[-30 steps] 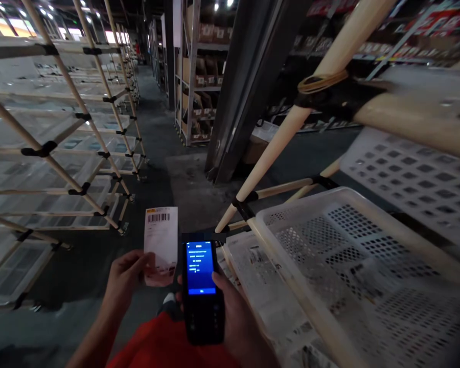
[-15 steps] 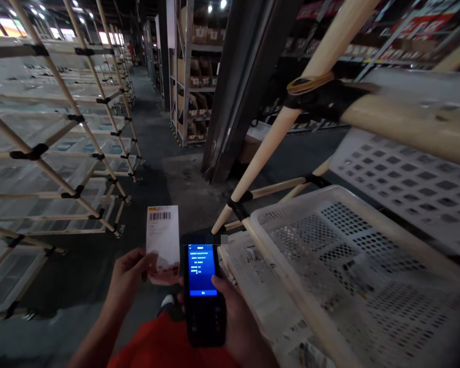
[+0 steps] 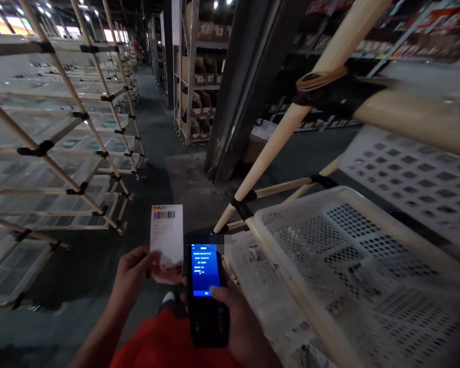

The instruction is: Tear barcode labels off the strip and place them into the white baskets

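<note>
Beside a white plastic crate [image 3: 310,286], the right hand [image 3: 239,319] wraps closed around a black handheld scanner [image 3: 207,319], its thumb resting on the lower edge of the lit screen [image 3: 205,268]. Farther from the crate, the left hand [image 3: 132,278] pinches a barcode label [image 3: 167,235] upright, thumb and fingers pressed together on its lower part.
</note>
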Demonstrator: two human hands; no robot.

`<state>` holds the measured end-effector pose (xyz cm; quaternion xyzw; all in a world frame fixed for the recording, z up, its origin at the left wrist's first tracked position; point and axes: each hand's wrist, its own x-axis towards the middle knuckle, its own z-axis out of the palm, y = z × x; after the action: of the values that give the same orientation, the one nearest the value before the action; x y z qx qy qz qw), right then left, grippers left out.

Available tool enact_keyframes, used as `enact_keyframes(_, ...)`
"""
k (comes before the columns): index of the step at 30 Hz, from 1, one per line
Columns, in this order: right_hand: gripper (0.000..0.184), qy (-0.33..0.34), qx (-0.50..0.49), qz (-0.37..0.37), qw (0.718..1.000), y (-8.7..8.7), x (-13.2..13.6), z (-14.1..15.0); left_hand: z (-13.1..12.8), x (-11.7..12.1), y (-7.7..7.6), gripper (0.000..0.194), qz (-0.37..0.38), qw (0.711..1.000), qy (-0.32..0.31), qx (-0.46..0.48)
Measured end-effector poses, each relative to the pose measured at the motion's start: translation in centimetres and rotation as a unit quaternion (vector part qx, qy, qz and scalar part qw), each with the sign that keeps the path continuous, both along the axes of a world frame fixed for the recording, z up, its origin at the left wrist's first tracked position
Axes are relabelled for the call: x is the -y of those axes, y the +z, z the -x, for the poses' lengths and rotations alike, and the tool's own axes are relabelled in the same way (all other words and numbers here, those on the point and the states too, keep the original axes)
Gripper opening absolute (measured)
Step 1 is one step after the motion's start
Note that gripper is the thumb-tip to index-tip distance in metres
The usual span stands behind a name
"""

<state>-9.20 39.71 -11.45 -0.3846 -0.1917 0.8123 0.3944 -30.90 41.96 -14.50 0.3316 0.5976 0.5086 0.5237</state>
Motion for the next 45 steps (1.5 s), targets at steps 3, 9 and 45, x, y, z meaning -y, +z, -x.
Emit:
enact_keyframes(3,0.051,0.012,0.016,-0.023,1.000,0.25,0.07,-0.07,-0.09,0.13,0.12,0.028,-0.001,1.000,0.003,0.005)
enact_keyframes(9,0.048,0.014,0.029,-0.013,0.999,0.14,0.04,-0.11,-0.55,-0.07,0.32,0.028,0.000,1.000,0.003,-0.005)
enact_keyframes(45,0.044,0.004,0.057,0.014,0.998,-0.25,-0.16,0.66,-0.16,0.06,0.30,0.027,-0.011,1.000,0.014,0.017)
